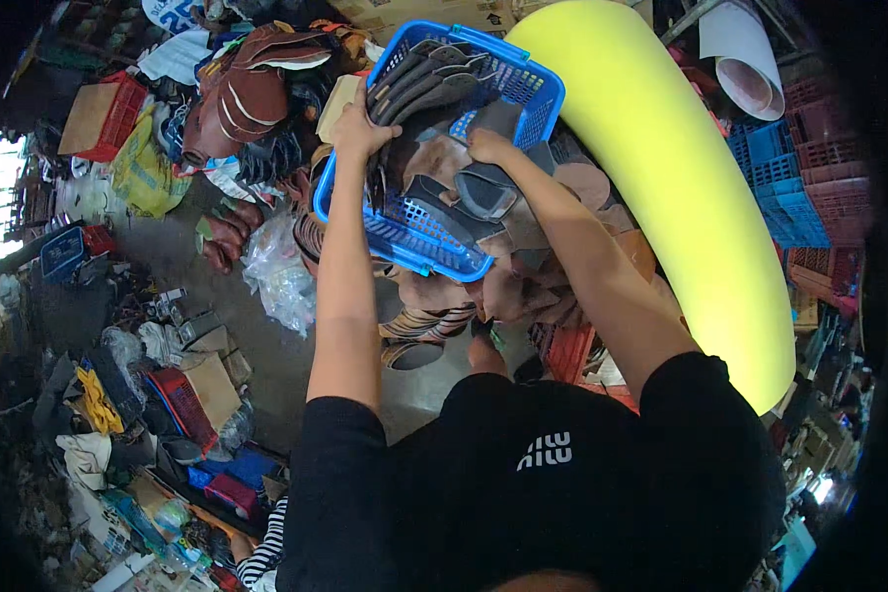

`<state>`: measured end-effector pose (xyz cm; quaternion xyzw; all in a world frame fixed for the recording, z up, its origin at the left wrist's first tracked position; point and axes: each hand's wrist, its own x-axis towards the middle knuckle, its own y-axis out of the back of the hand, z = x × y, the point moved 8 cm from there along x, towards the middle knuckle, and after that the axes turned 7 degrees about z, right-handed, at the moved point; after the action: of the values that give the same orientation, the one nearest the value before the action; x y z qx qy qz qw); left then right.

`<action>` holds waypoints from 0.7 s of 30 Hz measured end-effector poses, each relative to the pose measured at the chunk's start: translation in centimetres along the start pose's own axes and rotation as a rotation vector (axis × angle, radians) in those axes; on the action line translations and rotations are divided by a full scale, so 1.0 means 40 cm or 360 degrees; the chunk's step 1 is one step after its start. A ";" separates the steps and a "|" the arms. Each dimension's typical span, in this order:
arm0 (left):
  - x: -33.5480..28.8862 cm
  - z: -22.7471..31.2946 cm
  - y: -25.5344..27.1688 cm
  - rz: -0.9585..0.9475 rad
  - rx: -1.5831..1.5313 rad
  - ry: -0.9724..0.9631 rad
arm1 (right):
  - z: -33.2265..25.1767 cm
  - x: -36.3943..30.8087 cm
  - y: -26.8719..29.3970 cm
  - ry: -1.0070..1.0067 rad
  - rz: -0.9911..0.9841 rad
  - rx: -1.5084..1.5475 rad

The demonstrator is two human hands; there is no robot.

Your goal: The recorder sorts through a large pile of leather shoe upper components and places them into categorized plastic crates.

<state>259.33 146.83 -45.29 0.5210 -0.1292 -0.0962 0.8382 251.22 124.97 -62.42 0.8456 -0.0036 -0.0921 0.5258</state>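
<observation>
Head view: left hand grasps a stack of dark, curved leather-like pieces in a blue perforated plastic basket; right hand reaches in too, its grip impossible to tell.

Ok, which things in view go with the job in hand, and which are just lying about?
Job in hand:
- blue basket
- dark curved pieces at left hand
- brown piece by right hand

Apparently lying about:
- big yellow cylinder
- clear plastic bag
- yellow cloth

Blue basket glossy plastic, dark pieces inside matt, leather-like, right yellow roll smooth, left bag crinkly plastic.
</observation>
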 end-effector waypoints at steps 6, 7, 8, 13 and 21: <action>-0.005 -0.035 0.019 0.0167 0.0087 -0.0070 | -0.174 -0.031 0.104 0.0204 -0.0186 0.0269; -0.001 -0.026 0.011 0.0115 0.0055 -0.0037 | -0.153 -0.042 0.120 -0.0001 -0.0187 0.0430; 0.005 -0.013 0.001 0.0061 0.0023 -0.0007 | -0.143 -0.057 0.142 -0.0021 -0.0170 0.0424; 0.001 -0.044 0.008 0.0038 -0.0004 0.0023 | -0.222 -0.193 0.253 -0.0107 -0.0282 0.1209; 0.021 -0.033 0.008 0.0266 0.0078 -0.0208 | -0.177 -0.426 0.462 -0.0396 -0.0115 0.2162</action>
<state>260.55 147.86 -45.46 0.5213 -0.2291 -0.0565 0.8201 237.26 124.76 -40.36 0.9703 -0.0927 -0.1831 -0.1282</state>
